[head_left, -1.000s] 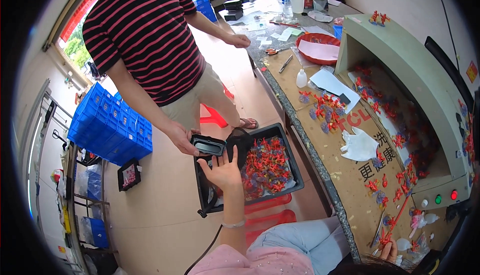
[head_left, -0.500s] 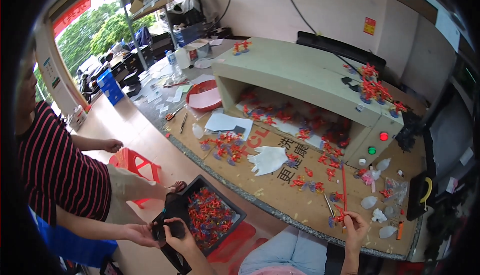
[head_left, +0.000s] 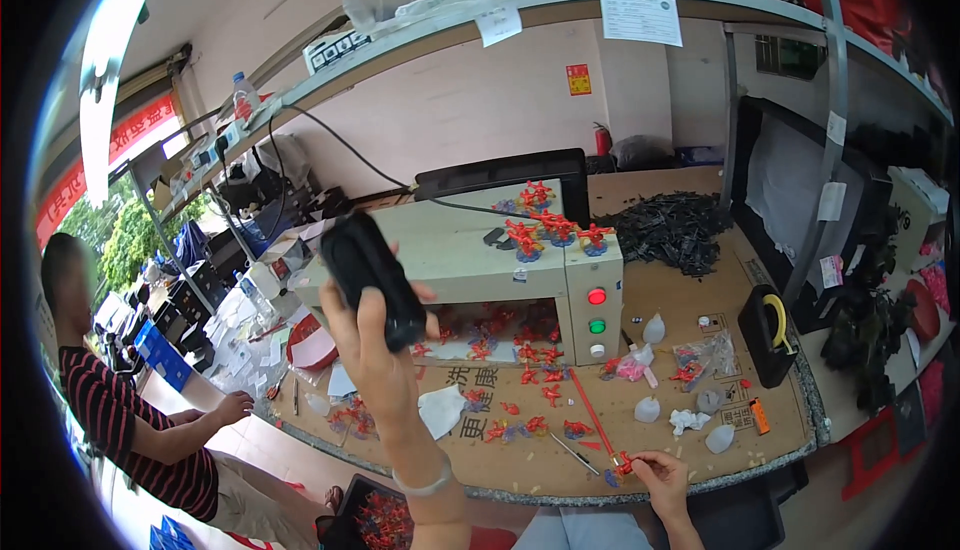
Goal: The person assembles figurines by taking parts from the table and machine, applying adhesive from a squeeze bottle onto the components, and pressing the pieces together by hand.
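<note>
My left hand (head_left: 372, 350) is raised in front of the pale green box-shaped machine (head_left: 450, 260), its fingers wrapped round a black oblong object (head_left: 362, 265) with rounded ends. What kind of object it is I cannot make out. Low over the table's front edge, my right hand (head_left: 662, 480) pinches a small red figurine (head_left: 622, 464) with a bluish base. A long thin red stick (head_left: 592, 412) slants up and left from that figurine. Beside it lies a thin metal tool (head_left: 575, 453). More red figurines (head_left: 535, 424) are scattered across the brown cardboard.
At the left stands a person in a striped shirt (head_left: 100, 400). A black crate (head_left: 350, 498) of figurines sits below the table. Plastic bottles (head_left: 647, 409), an orange-handled tool (head_left: 760, 416), a black case (head_left: 766, 335) and a heap of black pieces (head_left: 668, 230) occupy the right side.
My left hand has come up from beside the other person's hand, carrying the black object. That person's hand has drawn back. The view has swung up and right; my right hand keeps its pinch.
</note>
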`<state>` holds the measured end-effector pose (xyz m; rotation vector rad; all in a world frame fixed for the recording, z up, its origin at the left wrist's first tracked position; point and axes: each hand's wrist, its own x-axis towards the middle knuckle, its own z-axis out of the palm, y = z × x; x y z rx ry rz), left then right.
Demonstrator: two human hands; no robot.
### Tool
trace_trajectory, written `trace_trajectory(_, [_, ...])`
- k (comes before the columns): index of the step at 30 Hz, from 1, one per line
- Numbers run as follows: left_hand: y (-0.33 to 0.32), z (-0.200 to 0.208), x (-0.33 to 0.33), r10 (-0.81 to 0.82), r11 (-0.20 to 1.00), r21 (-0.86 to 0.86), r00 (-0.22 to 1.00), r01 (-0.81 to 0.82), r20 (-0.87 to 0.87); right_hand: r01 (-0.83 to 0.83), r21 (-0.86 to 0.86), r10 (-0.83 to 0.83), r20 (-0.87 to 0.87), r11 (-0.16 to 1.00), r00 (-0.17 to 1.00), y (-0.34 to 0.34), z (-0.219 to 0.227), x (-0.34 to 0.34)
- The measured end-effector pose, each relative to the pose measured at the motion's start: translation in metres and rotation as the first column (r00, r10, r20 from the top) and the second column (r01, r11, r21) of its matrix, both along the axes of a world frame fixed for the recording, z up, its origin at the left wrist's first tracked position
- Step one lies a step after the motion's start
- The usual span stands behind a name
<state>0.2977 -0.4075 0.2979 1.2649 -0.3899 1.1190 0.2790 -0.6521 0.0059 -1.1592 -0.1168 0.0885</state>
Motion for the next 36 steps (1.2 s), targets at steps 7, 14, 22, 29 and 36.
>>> trace_trajectory(7, [-0.069, 0.201, 0.158, 0.574, 0.334, 0.539, 0.62, -0.773, 0.535, -0.012, 0.03, 0.012, -0.01, 0.999, 1.0, -0.012, -0.006, -0.008])
trace_trajectory(14, [-0.154, 0.258, 0.231, 0.634, -0.061, 0.481, 0.338, -0.875, 0.696, 0.022, 0.004, -0.022, -0.055, 1.0, 0.998, -0.021, 0.004, -0.002])
trace_trajectory(22, [-0.141, 0.277, 0.315, 0.547, -0.398, 0.668, 0.422, -0.629, 0.723, 0.036, -0.009, -0.036, 0.02, 0.999, 0.999, -0.028, -0.001, 0.01])
trace_trajectory(29, [-0.148, 0.301, 0.317, 0.703, -0.294, 0.949, 0.649, -0.11, 0.293, 0.05, -0.077, -0.048, 0.025, 0.996, 0.999, -0.029, -0.003, 0.022])
trace_trajectory(36, [-0.071, 0.328, 0.342, -0.351, -0.041, 0.977, 0.919, -0.209, 0.182, -0.088, 0.06, 0.092, -0.066, 0.994, 0.994, -0.023, -0.006, 0.024])
